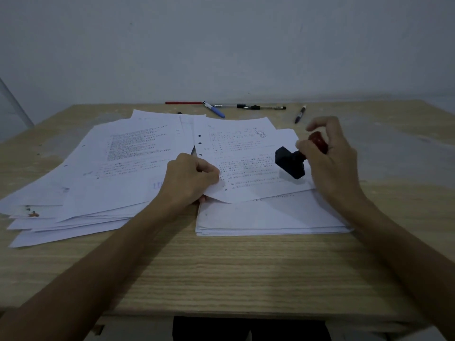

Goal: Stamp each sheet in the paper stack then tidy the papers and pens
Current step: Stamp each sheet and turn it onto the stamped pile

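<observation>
Head view, right hand gripping stamp, left hand pinching top sheet

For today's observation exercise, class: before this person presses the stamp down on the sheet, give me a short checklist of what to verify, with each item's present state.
1. Stamp held by the right hand: ok, fingers curl round its red handle.
2. Stamp face aimed at the paper: not ok, it is tilted and lifted.
3. Top sheet held by the left hand: ok, pinched at its near left corner.
4. Sheet lying flat on the right stack: not ok, the near edge is raised.
5. Ink on the stamp face: cannot tell.
6. Pens out of the way: ok, at the far table edge.
</observation>
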